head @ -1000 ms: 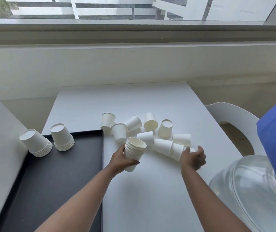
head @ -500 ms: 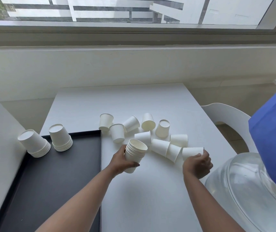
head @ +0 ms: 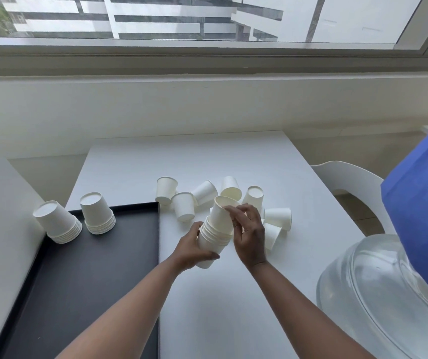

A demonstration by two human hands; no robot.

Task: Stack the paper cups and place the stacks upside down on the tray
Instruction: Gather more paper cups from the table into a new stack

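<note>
1. Nearest the viewer, two bare forearms reach forward over a white desk (head: 233,320) and meet near its middle.
2. At the near right, past the desk's right edge, sits a clear plastic dome (head: 378,294), and above it a blue cloth (head: 425,229) fills the right side of the view.
3. A black tray (head: 78,294) runs along the desk's left edge, from the near edge to about halfway back.
4. The left hand (head: 192,251) grips the lower part of a stack (head: 214,238) of white paper cups, fingers curled around it from the left. The stack is tilted, mouth up and away, and held just above the desk, right of the tray's right edge.
5. The right hand (head: 247,234) pinches the rim of a top cup (head: 222,212), which sits partly nested in the stack, fingertips curled over the rim.
6. Just behind and to the right of the hands, loose cups (head: 277,217) lie scattered near the desk's centre, some upright, some upside down, some on their sides. The right hand hides part of them.
7. At the tray's far end stand two finished stacks, both upside down. The right stack (head: 96,213) is inside the far edge. The left stack (head: 57,221) is at the far left corner and leans left.
8. Beyond the desk's right edge is a white chair (head: 350,180).
9. Farthest back, a pale wall (head: 207,104) rises to a window ledge, with buildings visible through the glass.
</note>
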